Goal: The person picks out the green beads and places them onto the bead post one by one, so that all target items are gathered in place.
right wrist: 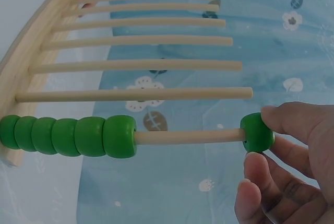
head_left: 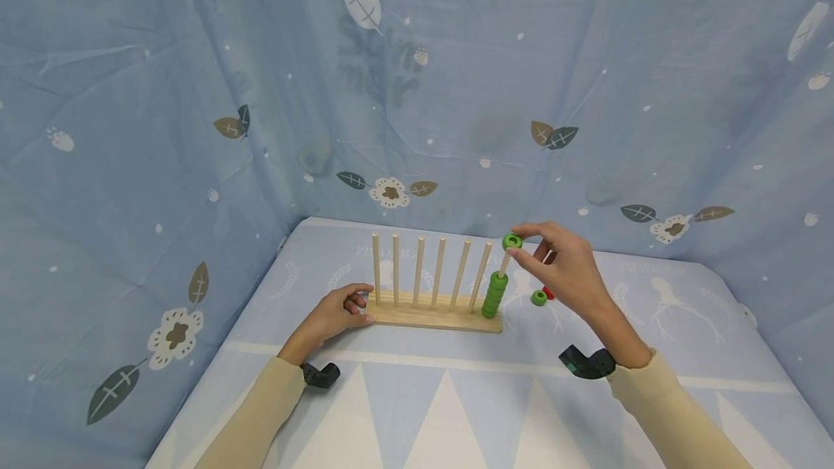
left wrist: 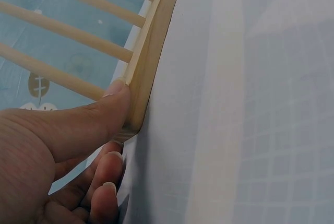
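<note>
A wooden rack (head_left: 423, 318) with a row of upright pegs stands on the table. On its rightmost peg (right wrist: 188, 137) sits a stack of several green beads (head_left: 495, 295), while the other pegs are bare. My right hand (head_left: 563, 263) pinches another green bead (right wrist: 258, 133) between thumb and fingers at the top of that peg, well above the stack. At the rack's left end, my left hand (head_left: 339, 313) grips the base (left wrist: 143, 72), thumb on the near side and fingers curled at the end.
A loose green bead (head_left: 538, 298) lies on the table right of the rack, with a red piece (head_left: 548, 292) beside it, partly hidden by the right hand. Blue patterned cloth (head_left: 417, 93) hangs behind and at both sides of the table.
</note>
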The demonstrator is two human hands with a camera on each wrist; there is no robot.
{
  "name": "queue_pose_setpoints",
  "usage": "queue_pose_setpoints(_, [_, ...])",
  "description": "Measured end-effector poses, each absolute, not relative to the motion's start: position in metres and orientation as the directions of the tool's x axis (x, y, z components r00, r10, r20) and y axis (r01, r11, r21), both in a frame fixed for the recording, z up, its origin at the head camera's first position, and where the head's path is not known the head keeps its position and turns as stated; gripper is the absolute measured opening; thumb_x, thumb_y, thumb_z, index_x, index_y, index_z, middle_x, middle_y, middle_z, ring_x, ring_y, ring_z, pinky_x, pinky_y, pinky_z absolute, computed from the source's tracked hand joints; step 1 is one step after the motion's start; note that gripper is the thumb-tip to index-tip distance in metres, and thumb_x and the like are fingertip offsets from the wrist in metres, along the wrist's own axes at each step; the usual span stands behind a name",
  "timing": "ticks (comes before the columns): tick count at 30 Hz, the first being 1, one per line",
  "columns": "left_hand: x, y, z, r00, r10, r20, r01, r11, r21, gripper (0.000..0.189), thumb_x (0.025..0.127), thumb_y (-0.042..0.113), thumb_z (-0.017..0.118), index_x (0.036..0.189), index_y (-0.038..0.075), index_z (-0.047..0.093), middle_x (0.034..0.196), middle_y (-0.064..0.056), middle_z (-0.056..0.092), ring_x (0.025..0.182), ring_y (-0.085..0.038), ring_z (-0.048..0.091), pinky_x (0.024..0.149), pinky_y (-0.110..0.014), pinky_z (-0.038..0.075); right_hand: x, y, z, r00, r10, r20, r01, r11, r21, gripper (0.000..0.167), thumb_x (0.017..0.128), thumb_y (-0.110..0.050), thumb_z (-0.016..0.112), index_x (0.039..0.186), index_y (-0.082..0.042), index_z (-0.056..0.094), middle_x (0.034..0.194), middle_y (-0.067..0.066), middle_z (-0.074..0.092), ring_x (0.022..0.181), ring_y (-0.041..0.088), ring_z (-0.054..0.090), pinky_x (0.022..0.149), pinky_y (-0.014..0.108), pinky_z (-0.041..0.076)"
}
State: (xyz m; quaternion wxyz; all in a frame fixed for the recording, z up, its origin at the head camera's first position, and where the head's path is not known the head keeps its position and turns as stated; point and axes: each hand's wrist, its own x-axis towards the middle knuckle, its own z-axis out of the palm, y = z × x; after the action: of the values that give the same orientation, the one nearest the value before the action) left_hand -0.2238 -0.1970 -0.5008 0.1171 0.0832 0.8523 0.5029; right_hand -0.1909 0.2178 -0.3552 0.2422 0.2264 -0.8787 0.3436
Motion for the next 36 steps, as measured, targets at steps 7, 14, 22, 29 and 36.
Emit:
queue_pose_setpoints(7, [-0.225,-0.197,-0.503,-0.960,0.254,-0.115,0.024,0.486,0.874,0.061,0.086,0.010,0.085,0.141,0.008,0.060,0.109,-0.010,0.060,0.088,-0.022,0.052,0.076,-0.034,0.045,-0.191,0.220,-0.358,-0.788,-0.219,0.575,-0.552,0.665,-0.503,0.031,0.092,-0.016,0.080,0.122,-0.015,0.074,0.107,0.006,0.071,0.062,0.008,0.054,0.050,0.025,0.043])
queue_pose_setpoints(14, [-0.225,-0.198,-0.502,-0.959,0.263,-0.110,0.031,0.480,0.877,0.061,0.086,0.011,0.085,0.142,0.008,0.060,0.108,-0.010,0.060,0.087,-0.022,0.052,0.076,-0.035,0.044,-0.189,0.226,-0.360,-0.792,-0.207,0.574,-0.541,0.673,-0.504,0.029,0.093,-0.015,0.079,0.121,-0.014,0.073,0.108,0.004,0.071,0.061,0.008,0.055,0.050,0.024,0.044])
queue_pose_setpoints(22, [-0.222,-0.197,-0.498,-0.955,0.273,-0.115,0.027,0.467,0.884,0.061,0.087,0.010,0.084,0.142,0.006,0.059,0.109,-0.012,0.059,0.088,-0.022,0.051,0.076,-0.035,0.044,-0.187,0.236,-0.371,-0.815,-0.190,0.548,-0.500,0.710,-0.497,0.026,0.092,-0.014,0.080,0.118,-0.012,0.074,0.105,0.005,0.071,0.062,0.009,0.055,0.052,0.025,0.045])
queue_pose_setpoints(29, [-0.222,-0.197,-0.498,-0.954,0.277,-0.113,0.028,0.460,0.887,0.061,0.087,0.010,0.084,0.142,0.005,0.058,0.110,-0.014,0.058,0.088,-0.023,0.050,0.077,-0.036,0.044,-0.183,0.244,-0.383,-0.851,-0.156,0.502,-0.439,0.736,-0.515,0.028,0.091,-0.011,0.081,0.118,-0.010,0.073,0.106,0.007,0.072,0.062,0.011,0.056,0.052,0.026,0.046])
queue_pose_setpoints(36, [-0.223,-0.197,-0.499,-0.957,0.271,-0.104,0.037,0.470,0.882,0.061,0.086,0.009,0.085,0.141,0.005,0.059,0.109,-0.013,0.059,0.087,-0.023,0.051,0.077,-0.037,0.044,-0.181,0.254,-0.398,-0.883,-0.130,0.452,-0.382,0.758,-0.528,0.030,0.091,-0.015,0.081,0.120,-0.011,0.073,0.106,0.008,0.073,0.062,0.012,0.055,0.051,0.027,0.044])
